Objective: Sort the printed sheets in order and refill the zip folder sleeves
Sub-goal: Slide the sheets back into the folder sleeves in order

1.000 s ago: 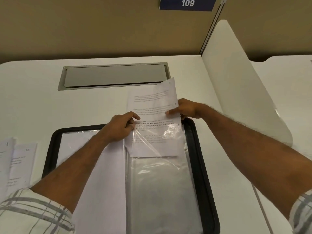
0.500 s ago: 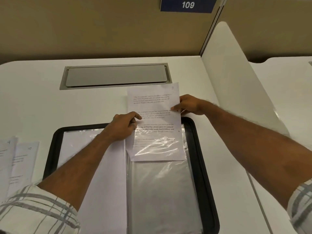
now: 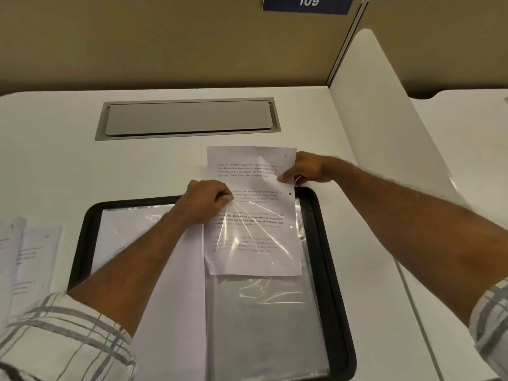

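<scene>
**Mid-insert: sheet half into right-hand sleeve**

Step in hand: refilling, one page going into a pocket. The zip folder [image 3: 327, 270] lies open on the bench [image 3: 55, 160], black rim all round. The printed sheet [image 3: 255, 171] is upright in text direction, its lower half under the clear film of the right leaf's sleeve [image 3: 261, 320] and its upper half sticking out past the folder's far edge onto the bench.

The left hand [image 3: 206, 202] is clenched on the sleeve's mouth at the sheet's left edge, pinching the film so it pulls into tight creases across the page. The right hand [image 3: 308, 167] pinches the sheet's right edge near the top, thumb on the printed face.

The left leaf holds a sleeve with white paper inside. Loose sheets [image 3: 30, 259] wait on the bench left of the folder, hand-numbered at the corners; the digits are too faint to read for sure.

Judgement: roughly half the travel is left for this page. Next move calls for sliding the sheet toward the person, straight down the pocket, with the mouth held open. The sheet looks slightly skewed against the sleeve, so squaring it first should avoid a snagged corner. Then the next numbered page.
</scene>
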Available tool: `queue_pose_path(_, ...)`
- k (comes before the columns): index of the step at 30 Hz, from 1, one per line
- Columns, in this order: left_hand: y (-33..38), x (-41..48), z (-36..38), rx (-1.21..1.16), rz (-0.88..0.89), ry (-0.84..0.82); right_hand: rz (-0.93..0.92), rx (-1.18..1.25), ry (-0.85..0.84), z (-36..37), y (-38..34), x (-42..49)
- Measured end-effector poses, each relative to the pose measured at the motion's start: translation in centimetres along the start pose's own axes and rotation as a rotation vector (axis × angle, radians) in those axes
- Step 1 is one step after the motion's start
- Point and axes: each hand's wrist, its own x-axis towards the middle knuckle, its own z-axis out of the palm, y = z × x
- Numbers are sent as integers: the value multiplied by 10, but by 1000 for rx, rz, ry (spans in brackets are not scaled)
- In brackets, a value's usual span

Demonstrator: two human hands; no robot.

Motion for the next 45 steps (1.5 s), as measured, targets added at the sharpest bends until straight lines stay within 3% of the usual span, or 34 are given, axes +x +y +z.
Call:
queue_pose_path(5, 0, 1, 1, 1, -20, -28, -169, 86, 343, 5, -16, 13)
queue_pose_path(7, -2, 2, 2, 5, -21, -17, -186, 32, 404, 6, -22, 19)
queue_pose_path(11, -5, 3, 6, 23, -38, 28, -148, -40, 340, 3, -23, 23)
queue_pose_path(17, 0, 6, 9, 46, -20, 44, -13, 11, 97, -6, -16, 7)
queue_pose_path(21, 1, 5, 10, 61, -4, 57, 63, -104, -63, -6, -15, 3)
queue_pose_path(27, 1, 4, 12, 67, -8, 77, -145, -224, 139, 9, -20, 9)
queue_pose_path(35, 2, 1, 15, 108, -12, 131, -140, -404, -33, 27, -9, -5)
queue_pose_path(45, 5, -2, 18, 150, -7, 189, -43, -501, -67, 46, -9, -27)
